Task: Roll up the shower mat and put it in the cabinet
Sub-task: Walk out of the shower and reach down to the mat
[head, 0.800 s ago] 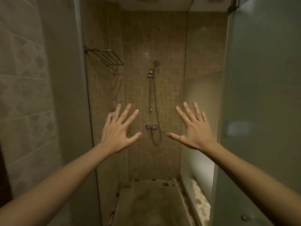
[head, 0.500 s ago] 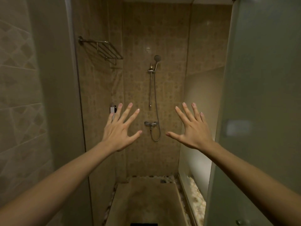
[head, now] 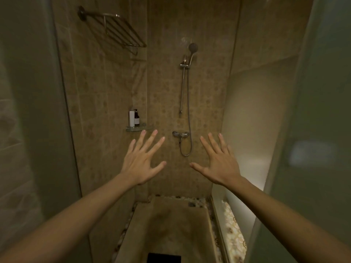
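Bare hands [head: 141, 164] [head: 221, 165] outstretched, fingers splayed.

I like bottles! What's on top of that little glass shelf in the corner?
Two bottles stand on the glass shelf: a white bottle and a dark bottle beside it. Anything behind them is hidden.

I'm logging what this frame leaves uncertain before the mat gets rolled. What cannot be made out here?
Head view only:
- Mat: near end cut off by the bottom edge; a black patch covers part of it.
- Cabinet: not in frame.
- Bottles on the corner shelf: labels too small and dim to read.
- Behind the frosted glass on the right: blurred.
- Left hand and right hand: open, holding nothing.
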Tool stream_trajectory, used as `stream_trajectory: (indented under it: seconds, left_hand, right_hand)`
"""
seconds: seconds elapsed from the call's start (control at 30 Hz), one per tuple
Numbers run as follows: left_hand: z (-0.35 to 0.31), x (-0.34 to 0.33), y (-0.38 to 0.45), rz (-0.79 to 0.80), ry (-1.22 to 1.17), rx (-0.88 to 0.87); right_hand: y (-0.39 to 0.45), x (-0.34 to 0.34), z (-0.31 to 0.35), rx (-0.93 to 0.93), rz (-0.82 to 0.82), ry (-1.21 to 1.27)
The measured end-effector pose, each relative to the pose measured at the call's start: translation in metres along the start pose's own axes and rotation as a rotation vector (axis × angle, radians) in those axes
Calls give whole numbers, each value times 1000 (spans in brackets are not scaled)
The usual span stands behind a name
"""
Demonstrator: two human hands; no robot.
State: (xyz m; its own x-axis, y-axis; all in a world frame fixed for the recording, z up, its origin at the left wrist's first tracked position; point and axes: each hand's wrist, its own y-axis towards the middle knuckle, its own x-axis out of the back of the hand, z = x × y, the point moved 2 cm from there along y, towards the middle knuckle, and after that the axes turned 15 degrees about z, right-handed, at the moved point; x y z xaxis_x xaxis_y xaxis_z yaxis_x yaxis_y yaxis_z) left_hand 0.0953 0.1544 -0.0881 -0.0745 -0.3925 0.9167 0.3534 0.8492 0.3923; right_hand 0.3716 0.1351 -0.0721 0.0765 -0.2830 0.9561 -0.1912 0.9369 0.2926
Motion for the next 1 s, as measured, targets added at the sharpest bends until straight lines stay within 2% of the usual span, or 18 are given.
stream_trajectory:
  seconds: [0.17, 0.3, 0.43, 0.6, 0.73, 1.0]
  left_hand:
    - [34, -55, 61, 53, -3, -2]
    - [66, -100, 112, 99, -67, 30]
    - [96, -147, 152, 161, -103, -15]
    - [115, -209, 189, 268, -142, -11]
    - [117, -252, 205, 246, -158, -63]
    - [121, -317, 249, 324, -245, -78]
  right_hand:
    - [73, -54, -14, -18, 32, 8]
    - [139, -90, -24, -49, 129, 21]
    - [191, -127, -34, -77, 191, 47]
    - [217, -181, -47, -88, 247, 53]
    - [234, -214, -66, -130, 307, 58]
    - [284, -267, -108, -145, 434, 81]
